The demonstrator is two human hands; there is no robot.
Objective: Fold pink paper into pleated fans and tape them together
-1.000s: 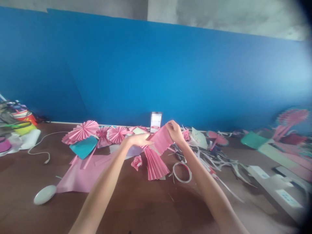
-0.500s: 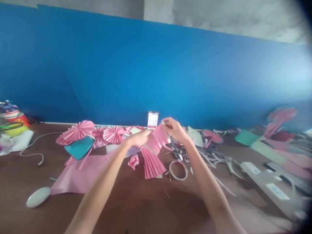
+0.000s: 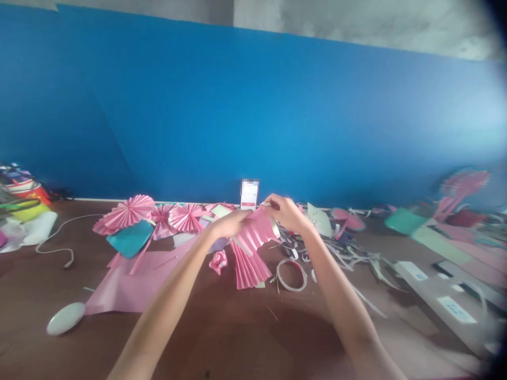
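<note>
Both my hands hold one pleated pink paper piece (image 3: 257, 231) above the brown table (image 3: 222, 327). My left hand (image 3: 227, 224) pinches its left end, fingers closed. My right hand (image 3: 285, 212) grips its upper right end, fingers curled round the folds. Just below lies another pleated pink fan piece (image 3: 249, 266). A small crumpled pink scrap (image 3: 219, 260) sits to its left and a roll of tape (image 3: 291, 275) to its right.
Finished pink paper rosettes (image 3: 130, 211) and a teal sheet (image 3: 130, 238) lie at the back left over a flat pink sheet (image 3: 132, 282). A phone (image 3: 249, 193) leans on the blue wall. A white oval object (image 3: 65, 318), a cable (image 3: 55, 240), paper strips (image 3: 356, 258) and white boxes (image 3: 443, 301) surround them.
My hands have drawn closer together and the pleated pink piece between them is more gathered. The view has shifted slightly.
</note>
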